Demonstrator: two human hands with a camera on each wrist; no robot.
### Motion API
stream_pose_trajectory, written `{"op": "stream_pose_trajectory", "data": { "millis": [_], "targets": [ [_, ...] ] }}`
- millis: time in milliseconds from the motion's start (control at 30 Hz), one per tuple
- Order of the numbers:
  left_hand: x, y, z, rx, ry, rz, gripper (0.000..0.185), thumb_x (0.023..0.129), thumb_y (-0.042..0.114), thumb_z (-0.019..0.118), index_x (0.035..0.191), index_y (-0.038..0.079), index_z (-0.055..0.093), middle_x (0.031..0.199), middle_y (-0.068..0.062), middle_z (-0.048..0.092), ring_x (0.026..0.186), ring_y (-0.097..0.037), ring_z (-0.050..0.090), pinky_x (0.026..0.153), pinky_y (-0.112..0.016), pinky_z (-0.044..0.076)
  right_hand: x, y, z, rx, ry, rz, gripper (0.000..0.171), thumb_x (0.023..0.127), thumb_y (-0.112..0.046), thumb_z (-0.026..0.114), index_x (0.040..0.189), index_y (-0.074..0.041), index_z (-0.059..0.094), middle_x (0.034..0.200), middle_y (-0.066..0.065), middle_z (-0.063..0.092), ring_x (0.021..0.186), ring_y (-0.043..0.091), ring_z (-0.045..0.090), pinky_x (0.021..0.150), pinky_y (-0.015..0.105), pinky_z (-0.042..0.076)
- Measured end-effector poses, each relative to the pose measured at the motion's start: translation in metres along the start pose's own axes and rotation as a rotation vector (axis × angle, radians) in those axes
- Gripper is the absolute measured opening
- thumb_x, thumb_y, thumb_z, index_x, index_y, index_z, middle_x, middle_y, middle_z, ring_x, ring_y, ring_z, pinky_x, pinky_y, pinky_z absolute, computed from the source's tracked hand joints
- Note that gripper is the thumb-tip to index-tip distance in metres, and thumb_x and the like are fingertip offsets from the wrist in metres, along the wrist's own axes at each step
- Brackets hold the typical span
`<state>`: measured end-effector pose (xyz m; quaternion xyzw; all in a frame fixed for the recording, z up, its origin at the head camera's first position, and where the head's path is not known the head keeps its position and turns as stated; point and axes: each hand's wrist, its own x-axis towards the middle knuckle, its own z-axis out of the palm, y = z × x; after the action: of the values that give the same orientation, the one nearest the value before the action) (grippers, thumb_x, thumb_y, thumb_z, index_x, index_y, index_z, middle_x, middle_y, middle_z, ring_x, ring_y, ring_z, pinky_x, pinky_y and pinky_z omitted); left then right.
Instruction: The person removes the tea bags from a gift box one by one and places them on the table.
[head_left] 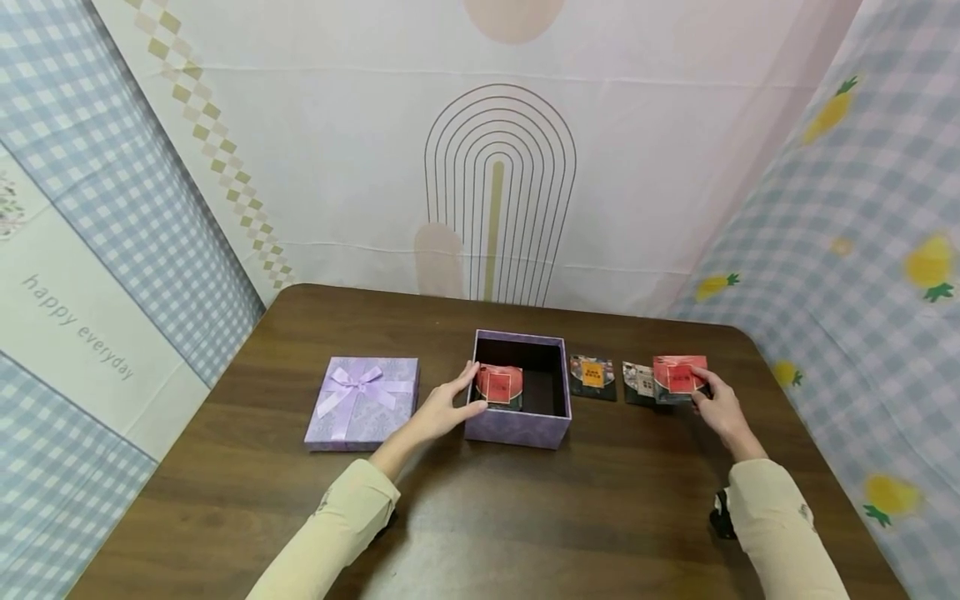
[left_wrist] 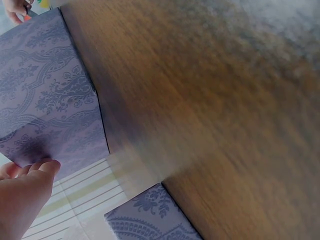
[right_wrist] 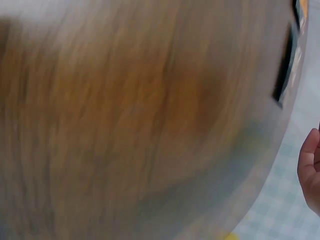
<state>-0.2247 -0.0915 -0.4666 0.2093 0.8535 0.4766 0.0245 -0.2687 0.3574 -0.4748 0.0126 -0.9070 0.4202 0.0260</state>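
A lidless purple box (head_left: 517, 429) with a dark inside stands at mid-table. My left hand (head_left: 447, 404) rests on its left rim, thumb and forefinger spread apart. In the left wrist view, the fingers (left_wrist: 47, 167) lie against the box's patterned side (left_wrist: 50, 85). Inside the box, at its left, a red and dark square packet (head_left: 500, 388) leans close to that hand. To the right, my right hand (head_left: 720, 408) pinches another red packet (head_left: 677, 379) by its right edge. This packet overlaps a dark packet with a pale label (head_left: 637, 382).
A dark packet with an orange label (head_left: 592, 377) lies right beside the box. The purple lid (head_left: 362, 404), with a ribbon bow, lies left on the brown wooden table (head_left: 525, 508). Patterned cloth (head_left: 337, 167) hangs behind and at both sides.
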Motion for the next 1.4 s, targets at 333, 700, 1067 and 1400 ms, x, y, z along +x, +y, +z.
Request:
{"op": "stream_pose_trajectory", "data": {
  "millis": [333,700,1067,1400],
  "targets": [
    [0.0,0.0,0.001,0.014,0.0,-0.013,0.065,0.088,0.017,0.06,0.142,0.004,0.028,0.147,-0.017,0.021,0.132,-0.033,0.026,0.108,-0.046,0.023,-0.007,0.031,-0.012,-0.087,-0.021,0.106,0.047,0.089,0.001,0.035,0.135,0.012,0.028,0.116,0.037,0.038,0.075,0.025,0.052,0.057,0.024,0.045],
    [0.001,0.001,-0.001,0.01,0.005,-0.01,0.065,0.088,0.017,0.06,0.143,0.004,0.027,0.147,-0.018,0.02,0.132,-0.033,0.025,0.108,-0.046,0.022,0.001,0.047,-0.022,-0.229,-0.047,0.169,0.049,0.087,-0.004,0.033,0.134,0.01,0.029,0.132,0.043,0.025,0.118,0.058,0.024,0.094,0.063,0.026],
    [0.0,-0.002,0.004,0.032,-0.011,0.001,0.066,0.087,0.017,0.061,0.142,0.002,0.028,0.146,-0.02,0.021,0.132,-0.034,0.026,0.107,-0.046,0.023,0.002,0.049,-0.014,-0.366,-0.027,0.176,0.053,0.079,-0.002,0.031,0.13,0.011,0.033,0.12,0.048,0.029,0.101,0.062,0.028,0.081,0.064,0.028],
    [0.0,-0.002,0.002,0.008,0.001,0.001,0.065,0.087,0.016,0.061,0.142,0.001,0.028,0.146,-0.02,0.021,0.132,-0.034,0.025,0.108,-0.046,0.022,0.001,0.039,-0.003,-0.302,0.039,0.252,0.054,0.083,-0.004,0.029,0.136,0.007,0.029,0.128,0.042,0.021,0.108,0.062,0.016,0.078,0.067,0.026]
  ]
}}
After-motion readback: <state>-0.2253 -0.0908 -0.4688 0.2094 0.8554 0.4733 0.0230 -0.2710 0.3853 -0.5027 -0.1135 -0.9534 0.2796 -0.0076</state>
